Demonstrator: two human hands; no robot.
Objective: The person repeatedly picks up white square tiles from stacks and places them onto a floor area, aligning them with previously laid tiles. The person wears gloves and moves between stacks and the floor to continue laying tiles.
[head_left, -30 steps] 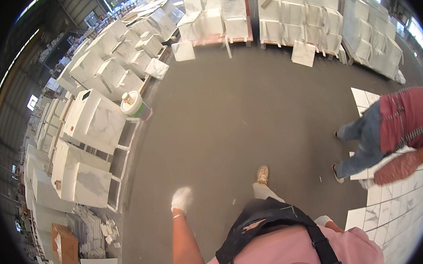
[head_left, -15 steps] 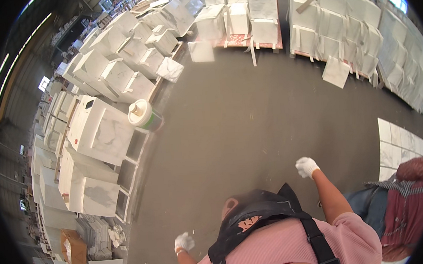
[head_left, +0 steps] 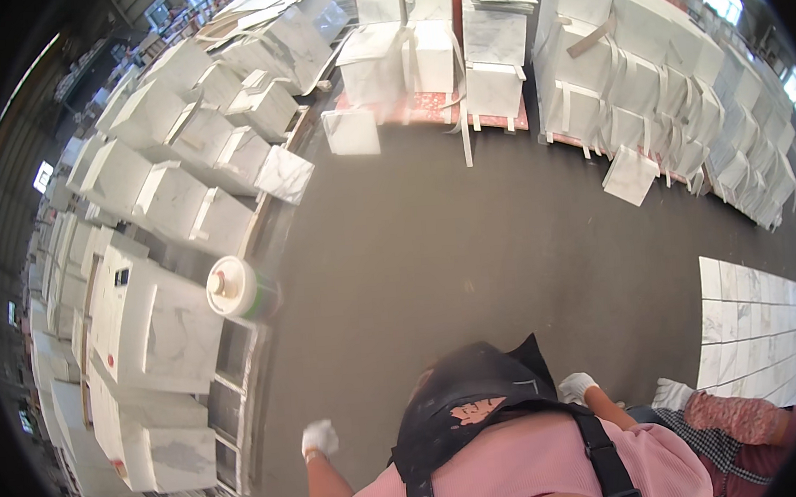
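Note:
My left hand, in a white glove, hangs over the floor at my left side. Its fingers look loosely curled, with nothing seen in them. My right hand, gloved alike, is close to the dark apron at my right side. Those fingers are curled too, and no object shows in them. Neither hand touches any of the stone. Nearest on the left is a white bucket with a lid, at the edge of a pallet beside marbled white slabs.
Stacks of white stone tiles on pallets curve around the grey floor. Single tiles lean at their feet, one on the right. Rows of marbled tiles lie at right. Beside me is another person's gloved hand.
The stacks ahead and the bucket now appear nearer and lower in view. My right hand has drawn back toward my body, while my left has come forward. The other person's gloved hand has come into view.

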